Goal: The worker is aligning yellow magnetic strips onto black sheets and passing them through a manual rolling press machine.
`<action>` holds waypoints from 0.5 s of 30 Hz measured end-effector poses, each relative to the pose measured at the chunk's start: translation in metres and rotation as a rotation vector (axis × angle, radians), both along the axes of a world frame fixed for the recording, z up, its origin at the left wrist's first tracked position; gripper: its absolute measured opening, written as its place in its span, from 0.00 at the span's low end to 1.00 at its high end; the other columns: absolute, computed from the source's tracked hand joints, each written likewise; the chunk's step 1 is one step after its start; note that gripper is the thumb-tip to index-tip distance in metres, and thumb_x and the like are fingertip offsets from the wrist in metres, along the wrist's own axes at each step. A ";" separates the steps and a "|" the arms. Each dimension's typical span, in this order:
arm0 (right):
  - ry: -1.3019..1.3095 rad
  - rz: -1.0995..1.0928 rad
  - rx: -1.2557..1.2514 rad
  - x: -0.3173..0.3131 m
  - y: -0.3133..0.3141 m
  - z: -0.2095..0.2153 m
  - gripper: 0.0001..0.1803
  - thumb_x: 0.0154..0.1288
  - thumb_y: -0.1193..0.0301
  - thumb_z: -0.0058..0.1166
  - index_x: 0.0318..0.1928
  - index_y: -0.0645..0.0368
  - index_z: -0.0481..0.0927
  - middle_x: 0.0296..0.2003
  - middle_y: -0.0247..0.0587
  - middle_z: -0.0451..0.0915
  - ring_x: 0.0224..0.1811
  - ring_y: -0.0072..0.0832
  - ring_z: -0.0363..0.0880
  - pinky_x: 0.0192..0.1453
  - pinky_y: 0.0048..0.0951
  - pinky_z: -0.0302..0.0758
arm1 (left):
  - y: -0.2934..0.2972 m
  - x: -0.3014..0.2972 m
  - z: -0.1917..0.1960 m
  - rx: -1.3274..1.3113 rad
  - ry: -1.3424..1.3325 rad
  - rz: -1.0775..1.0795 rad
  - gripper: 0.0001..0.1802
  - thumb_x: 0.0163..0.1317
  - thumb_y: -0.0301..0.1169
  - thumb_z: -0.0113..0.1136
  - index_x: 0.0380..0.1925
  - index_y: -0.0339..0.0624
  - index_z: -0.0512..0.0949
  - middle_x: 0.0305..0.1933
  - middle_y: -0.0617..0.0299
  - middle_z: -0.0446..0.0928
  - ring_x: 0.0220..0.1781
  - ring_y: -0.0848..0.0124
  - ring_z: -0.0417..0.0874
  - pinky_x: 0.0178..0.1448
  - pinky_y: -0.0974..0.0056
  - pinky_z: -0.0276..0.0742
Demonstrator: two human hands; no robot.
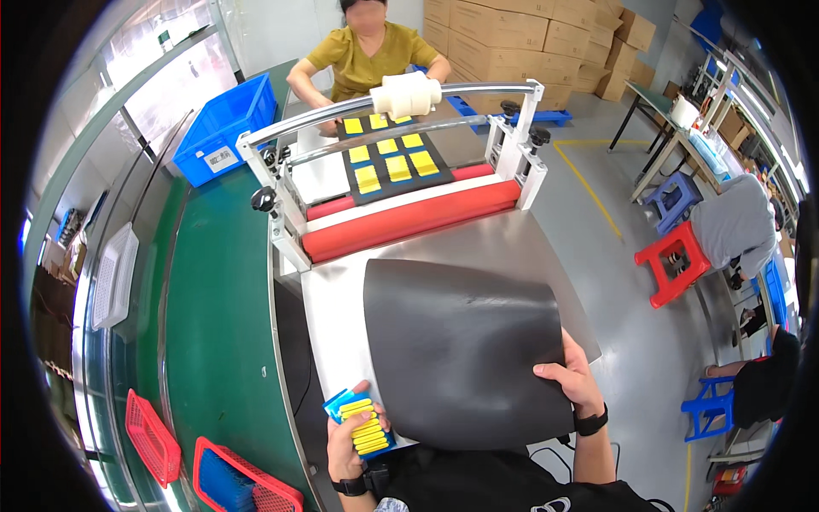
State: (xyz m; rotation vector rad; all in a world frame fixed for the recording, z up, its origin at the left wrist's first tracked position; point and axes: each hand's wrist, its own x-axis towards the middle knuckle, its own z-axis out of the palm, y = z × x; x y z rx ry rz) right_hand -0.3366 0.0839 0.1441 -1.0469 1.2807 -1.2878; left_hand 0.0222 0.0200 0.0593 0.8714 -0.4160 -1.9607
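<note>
My left hand (343, 450) is closed around a stack of yellow strips with blue film or card (368, 433), held at the near left of the metal table. My right hand (582, 382) grips the right edge of a large black flexible sheet (465, 350), thumb on top. The sheet bows upward over the table (331, 341). Beyond it stands a roller press with a red roller (418, 224). On the press's far side, a black mat (394, 189) carries rows of yellow pieces with blue edges. A co-worker's hand (328, 126) is beside that mat.
A green work surface (213, 307) runs along the left, bearing a blue crate (223, 128) and red baskets (247, 486). Cardboard boxes (499, 38) are stacked behind. At right, a red stool (674, 264) and a blue stool (708, 405) stand on the grey floor.
</note>
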 end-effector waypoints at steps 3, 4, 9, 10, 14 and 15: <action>-0.003 -0.077 0.057 -0.032 0.002 -0.032 0.39 0.59 0.82 0.54 0.73 0.67 0.64 0.65 0.43 0.74 0.68 0.30 0.70 0.73 0.31 0.63 | 0.000 -0.017 -0.003 0.032 0.030 -0.168 0.35 0.58 0.17 0.57 0.69 0.29 0.65 0.36 0.44 0.81 0.33 0.56 0.84 0.41 0.55 0.81; 0.155 -0.056 0.076 -0.037 0.000 -0.041 0.41 0.58 0.82 0.54 0.74 0.66 0.63 0.66 0.43 0.73 0.69 0.30 0.69 0.73 0.30 0.63 | 0.000 -0.022 -0.002 0.062 0.091 -0.270 0.34 0.58 0.17 0.57 0.68 0.29 0.66 0.35 0.44 0.81 0.33 0.56 0.84 0.41 0.55 0.80; 0.024 -0.048 0.224 -0.060 -0.001 -0.076 0.45 0.55 0.81 0.55 0.77 0.63 0.59 0.73 0.43 0.66 0.74 0.31 0.63 0.75 0.29 0.60 | -0.005 -0.053 0.002 0.076 0.044 -0.385 0.34 0.58 0.18 0.59 0.68 0.31 0.67 0.34 0.44 0.81 0.33 0.57 0.84 0.40 0.57 0.80; -0.034 -0.062 0.231 -0.060 -0.002 -0.075 0.45 0.55 0.80 0.56 0.76 0.64 0.60 0.72 0.44 0.67 0.73 0.32 0.65 0.75 0.28 0.60 | -0.005 -0.058 0.003 0.084 -0.021 -0.334 0.34 0.58 0.18 0.59 0.68 0.33 0.67 0.34 0.45 0.81 0.33 0.58 0.84 0.40 0.57 0.80; 0.068 -0.095 0.185 -0.068 -0.011 -0.082 0.45 0.54 0.80 0.56 0.76 0.64 0.61 0.70 0.44 0.69 0.72 0.32 0.67 0.74 0.29 0.61 | -0.009 -0.061 -0.003 0.092 -0.071 -0.248 0.34 0.58 0.18 0.59 0.68 0.37 0.67 0.35 0.46 0.81 0.33 0.59 0.84 0.40 0.57 0.82; 0.110 -0.088 0.173 -0.071 -0.016 -0.080 0.44 0.54 0.80 0.56 0.75 0.65 0.62 0.69 0.42 0.71 0.71 0.30 0.67 0.74 0.28 0.61 | -0.010 -0.061 -0.005 0.084 -0.065 -0.239 0.34 0.58 0.18 0.59 0.68 0.37 0.67 0.35 0.46 0.81 0.33 0.59 0.84 0.40 0.57 0.82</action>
